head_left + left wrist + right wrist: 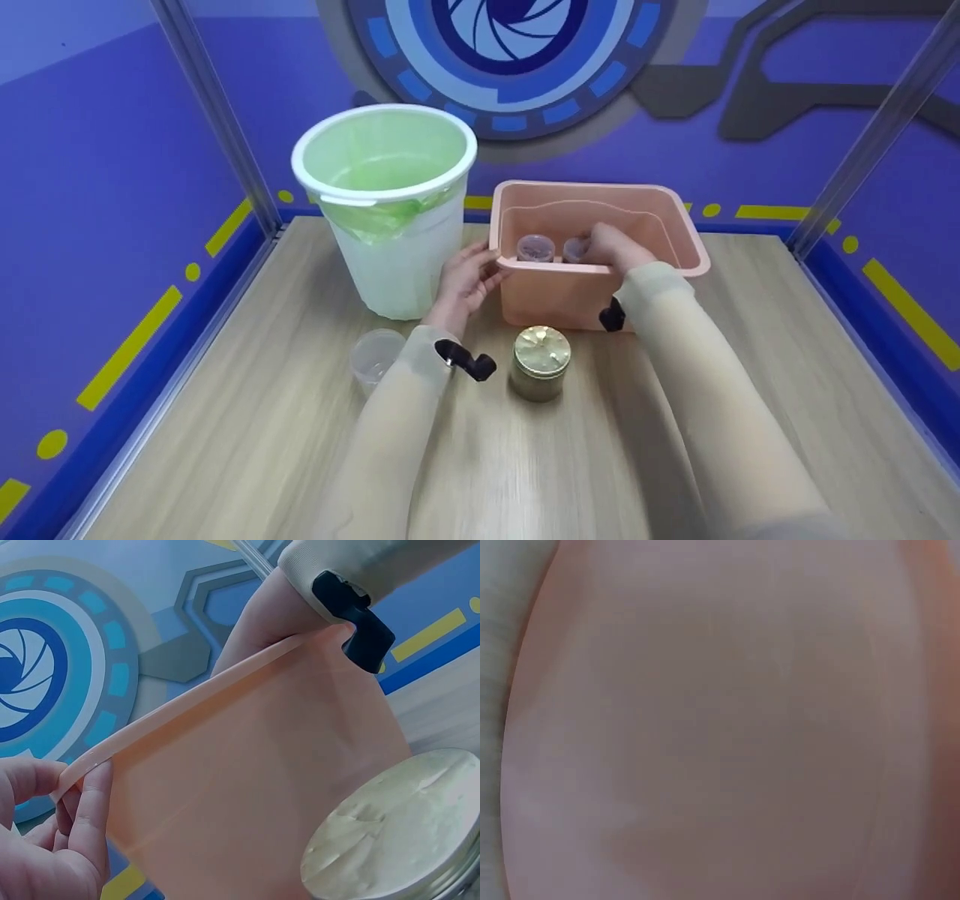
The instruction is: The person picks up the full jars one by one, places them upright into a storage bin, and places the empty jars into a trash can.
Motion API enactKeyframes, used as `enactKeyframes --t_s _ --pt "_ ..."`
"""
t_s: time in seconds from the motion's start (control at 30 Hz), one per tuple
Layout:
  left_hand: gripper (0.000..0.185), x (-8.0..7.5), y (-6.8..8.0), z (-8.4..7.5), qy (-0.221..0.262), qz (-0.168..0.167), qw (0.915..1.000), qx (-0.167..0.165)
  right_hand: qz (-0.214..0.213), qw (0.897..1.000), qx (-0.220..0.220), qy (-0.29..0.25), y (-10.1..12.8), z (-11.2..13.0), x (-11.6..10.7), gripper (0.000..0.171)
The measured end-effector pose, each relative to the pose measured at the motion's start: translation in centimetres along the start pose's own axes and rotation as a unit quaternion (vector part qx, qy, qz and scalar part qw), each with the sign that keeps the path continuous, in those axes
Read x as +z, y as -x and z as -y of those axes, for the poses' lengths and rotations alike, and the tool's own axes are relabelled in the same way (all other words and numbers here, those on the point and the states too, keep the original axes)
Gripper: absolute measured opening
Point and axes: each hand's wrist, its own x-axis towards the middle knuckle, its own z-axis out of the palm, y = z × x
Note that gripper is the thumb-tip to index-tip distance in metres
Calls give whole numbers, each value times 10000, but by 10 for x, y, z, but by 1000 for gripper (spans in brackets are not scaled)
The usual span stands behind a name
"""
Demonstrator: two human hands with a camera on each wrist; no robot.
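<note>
My left hand (466, 279) pinches the left front corner of the pink plastic bin's rim (592, 268). In the left wrist view, the thumb and fingers (94, 799) grip that rim from both sides. My right hand (613, 246) reaches down over the front rim into the bin. Its fingers hold a small clear plastic jar (574, 250), whose lower part is hidden by the bin wall. A second clear jar (535, 249) stands inside, to the left of that one. Only the blurred pink bin wall (727, 727) fills most of the right wrist view.
A white bucket (405, 262) with a green bag liner stands left of the bin. In front of the bin is a gold-lidded tin (541, 364). A clear plastic cup (375, 356) sits partly behind my left forearm. Blue panels surround the wooden table (247, 420).
</note>
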Motion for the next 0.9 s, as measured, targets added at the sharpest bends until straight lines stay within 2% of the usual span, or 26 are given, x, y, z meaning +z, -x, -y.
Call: enactKeyframes --t_s 0.1,0.3,0.37,0.43,0.53,0.6,0.63,0.73,0.83,0.9 --pt "46 0 1 1 25 20 10000 -12 99 9995 133 -275 3 -2 0 12" --pt "48 0 0 2 -8 38 10000 1 -83 9999 -27 -68 6 0 1 12" --pt "47 0 -1 2 9 39 10000 10 73 9982 216 -556 8 2 1 13" --pt "47 0 -1 1 25 44 10000 4 136 9976 238 -628 10 2 0 15" --pt "47 -1 -1 2 50 63 10000 -17 190 9972 184 -706 10 4 -5 49" --pt "47 -1 -1 2 65 71 10000 -27 -173 9986 -237 -432 11 6 -12 77" --pt "48 -1 -1 2 73 69 9999 -26 -327 9972 -325 -584 13 9 -15 83" --pt "48 -1 -1 1 76 70 9999 -20 -995 9824 -648 -1445 29 18 -21 82" --pt "47 -1 -1 1 51 70 10000 -17 -1308 9515 -1225 -2501 58 25 -21 73" --pt "47 -1 -1 2 40 90 10000 -15 -1206 9260 -1808 -3088 79 25 -15 69"
